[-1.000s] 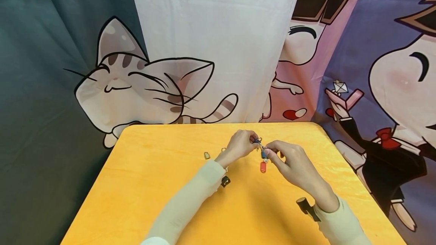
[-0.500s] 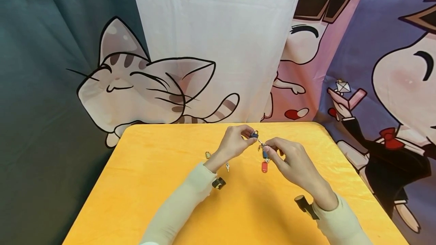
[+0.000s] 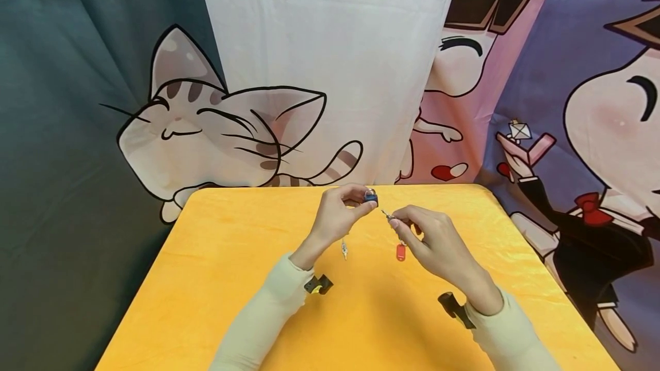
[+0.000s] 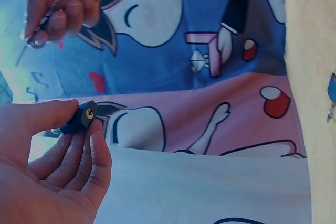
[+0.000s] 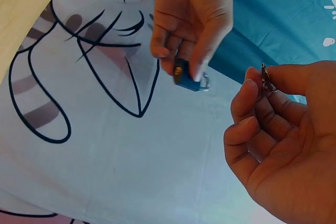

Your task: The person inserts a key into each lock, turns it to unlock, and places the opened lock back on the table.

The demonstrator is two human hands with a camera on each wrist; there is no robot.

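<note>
Wears pale sleeves nearest, a left sleeve (image 3: 263,314) and a right sleeve (image 3: 510,334), with a black left wrist mount (image 3: 318,285) and a black right wrist mount (image 3: 456,310) at the cuffs, above a yellow table (image 3: 371,339). Farther in, shows a red tag (image 3: 400,252) on the table, just left of the right hand (image 3: 438,239), and a silver piece (image 3: 344,249), too small to make out, just right of the left wrist. Pinches a silver key (image 3: 388,216) in the right hand, thumb and forefinger clamped on it, tip pointing far and left. Grips a dark blue padlock (image 3: 370,198) in the left hand, thumb and fingers clamped round the body, raised over the far part of the table, silver shackle uppermost. Leaves the key near the padlock but apart from it, with the brass keyhole (image 4: 90,113) visible from the left wrist. Includes, at the right edge there, a blue piece (image 4: 332,87) with a silver end on the table. Ends, beyond the far edge, in a printed cloth backdrop (image 3: 319,33), with a cartoon cat (image 3: 222,147) on the left and cartoon figures (image 3: 593,253) on the right.
</note>
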